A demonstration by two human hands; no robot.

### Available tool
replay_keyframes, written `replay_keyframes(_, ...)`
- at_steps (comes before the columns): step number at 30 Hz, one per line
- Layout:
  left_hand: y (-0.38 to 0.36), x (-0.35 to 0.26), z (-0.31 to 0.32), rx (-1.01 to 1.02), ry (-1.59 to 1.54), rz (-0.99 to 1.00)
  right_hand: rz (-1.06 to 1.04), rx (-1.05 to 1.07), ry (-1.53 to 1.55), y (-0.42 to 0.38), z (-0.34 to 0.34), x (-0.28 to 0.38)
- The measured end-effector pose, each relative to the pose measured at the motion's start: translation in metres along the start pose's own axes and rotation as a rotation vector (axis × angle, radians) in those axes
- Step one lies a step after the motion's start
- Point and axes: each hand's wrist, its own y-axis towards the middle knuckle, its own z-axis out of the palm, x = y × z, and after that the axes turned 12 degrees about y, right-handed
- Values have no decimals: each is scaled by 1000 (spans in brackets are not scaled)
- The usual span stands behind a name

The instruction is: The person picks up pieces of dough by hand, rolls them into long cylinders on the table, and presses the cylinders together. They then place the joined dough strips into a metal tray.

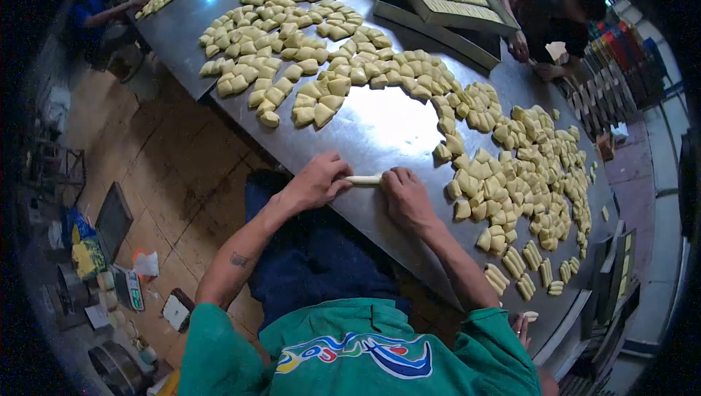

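A short pale dough roll (364, 180) lies level at the near edge of the steel table, stretched between my two hands. My left hand (320, 180) closes its thumb and fingers on the roll's left end. Over the right end curl the fingers of my right hand (406, 195), hiding that tip. Beyond the hands, cut dough pieces (321, 101) form a wide arc of clusters. More dough pieces (504, 184) are heaped to the right of my right hand. Finished-looking dough rolls (515, 263) lie in small groups near the right edge.
The steel table (292, 144) reflects light brightly in the middle. Stacked metal trays (438, 12) with rows of rolls stand at the back. One person (558, 9) is at the far right, another (98, 12) at the far left. A digital scale (128, 288) is at lower left.
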Motion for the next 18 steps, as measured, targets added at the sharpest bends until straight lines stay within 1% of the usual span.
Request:
replay_keyframes(1,4,0,-4,58,-48,-23,143,30,191,3,-22,18)
replay_keyframes(2,6,-1,-7,117,-98,-55,147,23,194,2,-33,19)
replay_keyframes(3,11,-3,-8,124,-95,-54,167,-24,277,0,-42,14)
replay_keyframes(5,28,-9,-6,19,-75,-3,208,-121,418,6,-51,7)
replay_keyframes(6,34,-8,3,22,-70,-1,207,-125,420,6,-48,-1)
replay_keyframes(8,46,4,28,-60,-91,62,178,-109,129,6,-37,-25)
replay_keyframes(10,44,-1,18,-46,-72,37,152,-107,105,4,-36,-25)
replay_keyframes(12,33,-8,8,-163,-251,1,194,-97,46,-6,-34,-17)
replay_keyframes(13,29,2,1,-233,-68,39,240,-89,22,-11,-33,-12)
replay_keyframes(14,22,14,-11,-266,127,-52,234,-93,30,-16,-31,-7)
replay_keyframes(16,7,33,-39,-313,457,-259,170,-181,-64,-28,-30,3)
replay_keyframes(17,1,44,-53,-329,595,-372,242,-128,-9,-32,-33,4)
replay_keyframes(18,-4,60,-65,-295,658,-383,241,-128,-8,-30,-35,5)
